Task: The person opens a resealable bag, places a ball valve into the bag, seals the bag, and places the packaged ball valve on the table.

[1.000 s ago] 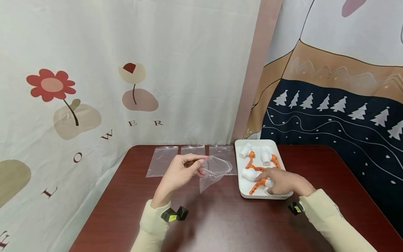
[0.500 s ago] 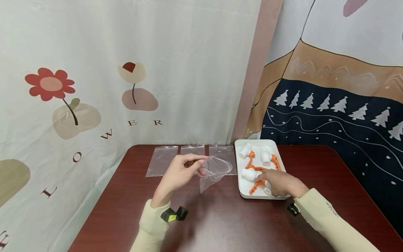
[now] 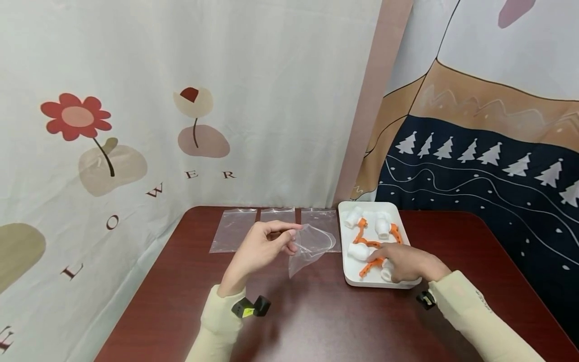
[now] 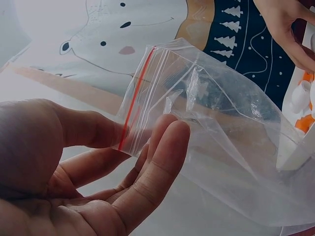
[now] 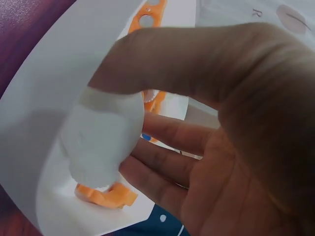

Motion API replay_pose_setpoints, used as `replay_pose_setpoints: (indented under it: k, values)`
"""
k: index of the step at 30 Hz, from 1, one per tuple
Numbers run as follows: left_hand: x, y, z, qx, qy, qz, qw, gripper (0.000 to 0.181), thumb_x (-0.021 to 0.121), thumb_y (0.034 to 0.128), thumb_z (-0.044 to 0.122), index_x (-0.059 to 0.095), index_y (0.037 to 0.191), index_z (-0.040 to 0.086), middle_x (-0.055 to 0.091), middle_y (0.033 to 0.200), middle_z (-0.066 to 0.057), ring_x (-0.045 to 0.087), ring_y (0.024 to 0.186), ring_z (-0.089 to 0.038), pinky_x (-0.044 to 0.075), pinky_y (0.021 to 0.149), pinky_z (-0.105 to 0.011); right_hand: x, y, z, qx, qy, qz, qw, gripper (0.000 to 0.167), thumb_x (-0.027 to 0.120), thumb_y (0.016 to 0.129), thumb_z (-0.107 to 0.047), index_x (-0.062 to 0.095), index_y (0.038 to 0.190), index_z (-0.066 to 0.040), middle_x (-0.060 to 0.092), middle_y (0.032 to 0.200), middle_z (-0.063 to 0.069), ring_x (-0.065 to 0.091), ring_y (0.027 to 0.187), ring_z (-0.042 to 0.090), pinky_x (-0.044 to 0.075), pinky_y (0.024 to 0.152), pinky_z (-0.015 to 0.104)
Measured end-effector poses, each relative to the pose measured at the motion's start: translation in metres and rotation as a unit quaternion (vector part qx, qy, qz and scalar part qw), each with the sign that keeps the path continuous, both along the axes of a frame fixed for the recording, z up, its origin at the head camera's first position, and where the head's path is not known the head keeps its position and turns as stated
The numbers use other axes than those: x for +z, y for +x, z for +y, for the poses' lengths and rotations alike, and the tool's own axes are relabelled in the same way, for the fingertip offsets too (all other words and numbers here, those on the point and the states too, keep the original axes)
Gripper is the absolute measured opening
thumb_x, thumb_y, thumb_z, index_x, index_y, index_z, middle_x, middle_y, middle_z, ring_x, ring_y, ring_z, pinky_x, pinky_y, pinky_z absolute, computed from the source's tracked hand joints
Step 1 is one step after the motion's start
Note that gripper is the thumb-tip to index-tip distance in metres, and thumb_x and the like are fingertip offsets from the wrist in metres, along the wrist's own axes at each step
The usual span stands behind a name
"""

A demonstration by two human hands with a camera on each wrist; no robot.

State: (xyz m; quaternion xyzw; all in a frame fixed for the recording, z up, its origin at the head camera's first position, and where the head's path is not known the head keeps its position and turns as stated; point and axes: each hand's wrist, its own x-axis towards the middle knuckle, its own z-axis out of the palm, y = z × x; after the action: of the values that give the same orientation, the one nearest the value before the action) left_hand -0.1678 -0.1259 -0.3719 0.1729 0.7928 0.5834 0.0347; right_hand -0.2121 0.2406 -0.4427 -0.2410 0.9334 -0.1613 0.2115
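Nearest, the brown tabletop [image 3: 334,327] is overhung by two pale sleeves [image 3: 221,319], each with a small black device [image 3: 251,306] worn at the wrist. A little farther in, a clear zip bag [image 3: 314,249] is held above the tabletop by the left hand [image 3: 260,246]; its edge, with a red strip [image 4: 137,98], is pinched between thumb and fingers. Whether the bag's mouth is parted cannot be told for certain, and no fitting can be made out inside it. To the right, the near end of a white tray [image 3: 352,271] is reached into by the right hand [image 3: 404,261], by which a white fitting [image 5: 101,132] is gripped between thumb and fingers, low in the tray. Three more white fittings [image 3: 382,226], with orange handles [image 3: 395,234] among them, are seen farther back in the same tray. Beyond the held bag, three flat bags [image 3: 235,229] are laid in a row toward the far edge. The work is judged to be at an early point: a bag is in hand and a fitting grasped, but no bag is seen filled. Behind everything, a printed curtain [image 3: 280,115] is hung.
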Motion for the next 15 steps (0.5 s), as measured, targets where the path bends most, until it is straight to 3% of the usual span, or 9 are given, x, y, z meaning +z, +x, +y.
replay_pose_setpoints:
  k: [4, 6, 15]
  values:
    - [-0.001, -0.001, 0.000, -0.001, -0.002, -0.002, 1.0000, 0.025, 0.062, 0.1004, 0.009, 0.074, 0.122, 0.003, 0.076, 0.089, -0.018, 0.076, 0.074, -0.022, 0.064, 0.076, -0.033, 0.000, 0.003, 0.005, -0.023, -0.026, -0.019, 0.9992, 0.061, 0.084, 0.074, 0.004, 0.071, 0.126, -0.026, 0.060, 0.140, 0.008, 0.052, 0.117, 0.026, 0.051, 0.103, 0.054]
    - [-0.001, -0.001, 0.000, -0.001, -0.004, -0.003, 1.0000, 0.025, 0.062, 0.1003, 0.009, 0.074, 0.122, 0.004, 0.076, 0.088, -0.018, 0.076, 0.074, -0.022, 0.064, 0.076, -0.033, 0.000, 0.004, 0.008, -0.030, -0.036, -0.023, 0.9986, 0.062, 0.085, 0.073, 0.001, 0.069, 0.128, -0.025, 0.058, 0.142, 0.009, 0.051, 0.119, 0.027, 0.049, 0.105, 0.057]
    - [-0.003, -0.002, 0.000, -0.008, -0.004, -0.009, 0.9999, 0.026, 0.062, 0.0998, 0.007, 0.074, 0.123, 0.004, 0.076, 0.093, -0.021, 0.076, 0.075, -0.022, 0.064, 0.076, -0.034, -0.001, 0.002, 0.020, -0.054, -0.087, -0.010, 0.9947, 0.066, 0.086, 0.078, -0.012, 0.063, 0.139, -0.023, 0.055, 0.147, 0.016, 0.054, 0.115, 0.026, 0.053, 0.096, 0.047]
